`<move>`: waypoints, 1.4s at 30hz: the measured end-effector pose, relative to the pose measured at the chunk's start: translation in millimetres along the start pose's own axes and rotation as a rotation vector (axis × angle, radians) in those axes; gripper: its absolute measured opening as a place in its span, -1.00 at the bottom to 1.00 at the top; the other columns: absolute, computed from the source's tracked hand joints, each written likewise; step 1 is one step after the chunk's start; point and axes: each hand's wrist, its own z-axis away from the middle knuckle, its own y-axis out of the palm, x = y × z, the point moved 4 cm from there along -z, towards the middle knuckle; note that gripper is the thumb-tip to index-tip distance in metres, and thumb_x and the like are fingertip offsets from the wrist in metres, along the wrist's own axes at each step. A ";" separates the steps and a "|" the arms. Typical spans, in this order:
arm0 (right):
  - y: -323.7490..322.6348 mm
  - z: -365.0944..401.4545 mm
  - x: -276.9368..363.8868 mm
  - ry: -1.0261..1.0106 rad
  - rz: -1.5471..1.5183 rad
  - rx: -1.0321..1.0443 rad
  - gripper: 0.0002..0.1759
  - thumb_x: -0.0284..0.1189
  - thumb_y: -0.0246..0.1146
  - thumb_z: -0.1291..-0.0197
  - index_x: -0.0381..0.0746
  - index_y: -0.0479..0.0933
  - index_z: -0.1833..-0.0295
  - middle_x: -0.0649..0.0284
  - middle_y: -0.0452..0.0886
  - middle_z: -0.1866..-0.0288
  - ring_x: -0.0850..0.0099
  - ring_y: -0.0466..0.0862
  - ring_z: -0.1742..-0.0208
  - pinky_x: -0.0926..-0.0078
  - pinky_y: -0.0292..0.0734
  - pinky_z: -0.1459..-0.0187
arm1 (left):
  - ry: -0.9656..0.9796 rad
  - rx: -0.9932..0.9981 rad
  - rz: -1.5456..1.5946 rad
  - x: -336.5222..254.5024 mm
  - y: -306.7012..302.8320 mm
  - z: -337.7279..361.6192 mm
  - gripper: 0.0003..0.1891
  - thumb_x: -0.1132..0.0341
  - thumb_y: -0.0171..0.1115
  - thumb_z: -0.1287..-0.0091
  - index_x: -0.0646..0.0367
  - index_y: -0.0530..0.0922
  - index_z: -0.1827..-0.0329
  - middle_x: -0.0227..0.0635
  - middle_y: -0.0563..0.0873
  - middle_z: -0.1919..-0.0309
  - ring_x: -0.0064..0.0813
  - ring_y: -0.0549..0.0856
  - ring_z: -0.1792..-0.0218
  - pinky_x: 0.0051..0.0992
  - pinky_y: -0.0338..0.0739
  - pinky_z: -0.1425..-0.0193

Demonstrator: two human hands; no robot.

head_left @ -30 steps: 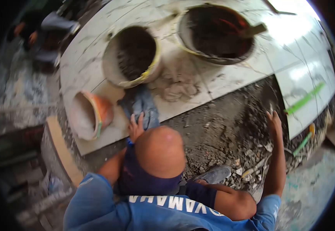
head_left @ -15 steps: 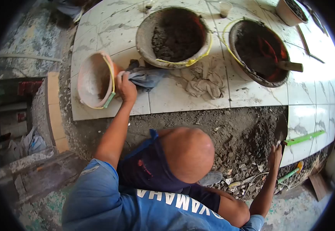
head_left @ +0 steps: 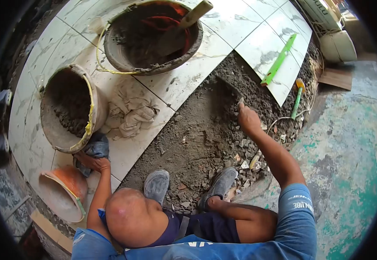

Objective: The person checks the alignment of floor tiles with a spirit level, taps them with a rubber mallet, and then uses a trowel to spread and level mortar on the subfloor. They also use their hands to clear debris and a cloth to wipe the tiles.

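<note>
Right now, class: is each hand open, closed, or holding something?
Left hand: closed on the blue cloth.
Right hand: closed on the trowel, its blade in the mortar.

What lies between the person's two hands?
In the head view, between the left hand on the blue rag and the right hand gripping the trowel: a corner of white tile, then grey mortar bed with loose rubble.
</note>
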 end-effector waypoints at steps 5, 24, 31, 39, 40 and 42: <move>-11.9 68.7 22.7 -0.011 -0.009 0.240 -0.80 -0.43 -0.06 -0.38 -0.19 0.38 -0.04 -0.05 0.62 0.20 0.00 0.71 0.20 0.01 0.61 0.24 | -0.012 -0.027 -0.168 0.4 7.1 3.5 -0.17 -0.18 -0.29 -0.40 0.30 0.10 -0.56 0.22 0.21 -0.48 0.19 0.17 -0.51 0.12 0.08 -0.48; -77.0 -93.3 44.7 0.526 -0.166 0.142 -0.62 -0.49 0.03 -0.30 -0.35 0.48 -0.20 -0.12 0.61 -0.18 -0.02 0.64 -0.19 0.10 0.57 -0.16 | 0.113 -0.040 -0.286 4.3 12.1 7.1 -0.21 -0.06 -0.08 -0.42 0.30 0.02 -0.57 0.18 0.15 -0.51 0.11 0.15 -0.53 0.01 0.10 -0.52; -72.7 -97.2 38.6 0.507 -0.119 0.134 -0.65 -0.47 -0.01 -0.35 -0.31 0.54 -0.14 -0.07 0.65 -0.13 0.01 0.67 -0.16 0.11 0.57 -0.16 | 0.009 0.062 -0.197 11.1 13.5 12.5 -0.14 -0.11 -0.03 -0.37 0.27 -0.01 -0.58 0.19 0.13 -0.51 0.15 0.10 -0.54 0.09 0.04 -0.52; -45.7 -7.2 125.9 0.465 -0.043 0.138 -0.61 -0.45 0.06 -0.37 -0.44 0.41 -0.22 -0.01 0.72 0.11 0.15 0.79 0.15 0.24 0.73 0.20 | -0.012 0.030 -0.234 40.5 33.5 29.1 -0.16 -0.10 -0.03 -0.38 0.21 -0.02 -0.60 0.13 0.12 -0.53 0.07 0.09 -0.56 0.09 0.01 -0.53; -36.5 10.6 139.4 0.466 -0.053 0.157 -0.59 -0.46 0.06 -0.36 -0.44 0.39 -0.25 0.02 0.71 0.13 0.16 0.79 0.18 0.26 0.73 0.21 | -0.053 0.058 -0.190 51.5 38.2 30.0 -0.17 -0.09 -0.02 -0.38 0.18 -0.02 -0.60 0.10 0.12 -0.54 0.05 0.08 -0.57 0.08 0.00 -0.53; -22.4 49.1 166.1 0.356 -0.061 0.222 -0.54 -0.45 0.07 -0.36 -0.46 0.34 -0.31 -0.02 0.69 0.12 0.15 0.78 0.18 0.25 0.73 0.21 | -0.041 0.056 -0.196 37.2 28.9 20.5 -0.17 -0.09 -0.01 -0.38 0.17 -0.03 -0.60 0.06 0.12 -0.55 0.02 0.08 -0.57 0.07 0.00 -0.53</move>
